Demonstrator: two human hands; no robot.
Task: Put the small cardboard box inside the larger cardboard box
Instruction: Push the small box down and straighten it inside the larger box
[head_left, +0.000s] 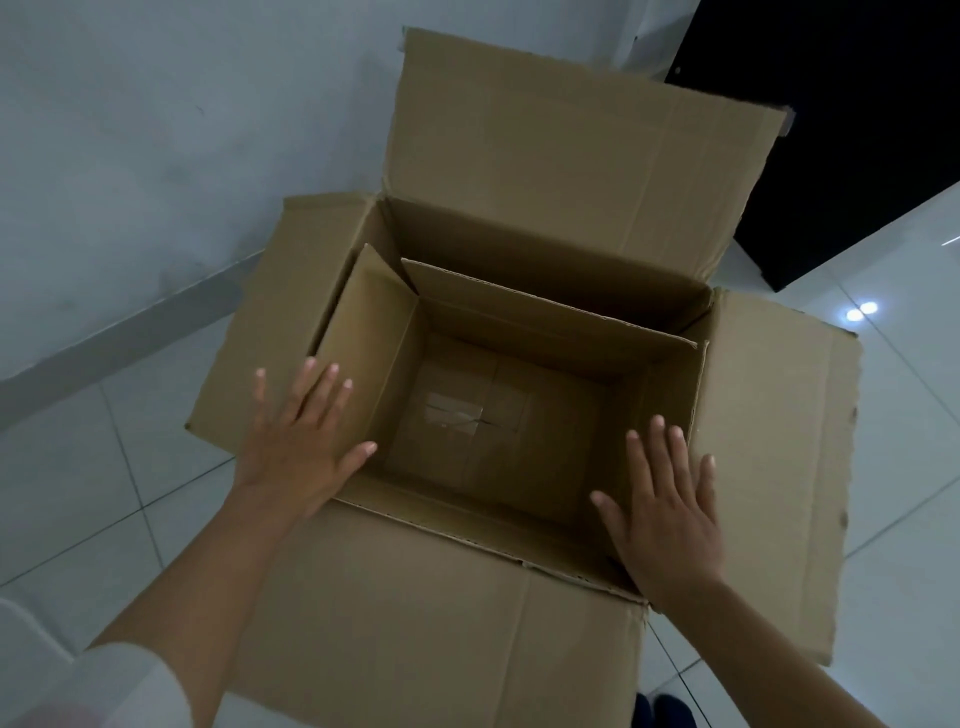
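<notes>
The small open-topped brown cardboard box (498, 415) sits down inside the larger brown cardboard box (774, 467) at the centre of the frame, its long axis running lower left to upper right. My left hand (298, 447) and right hand (670, 509) flank it from below, fingers spread wide and holding nothing, each about equally close. The small box lies directly between and just beyond my fingertips. Around it: pale floor tiles (104, 493) and a grey wall (156, 130) in the upper left.

Both the small cardboard box (498, 415) and the larger cardboard box (571, 156) are plain tan-brown. The floor tiles (78, 493) are glossy white with dark grout; the wall (130, 130) is pale grey.
</notes>
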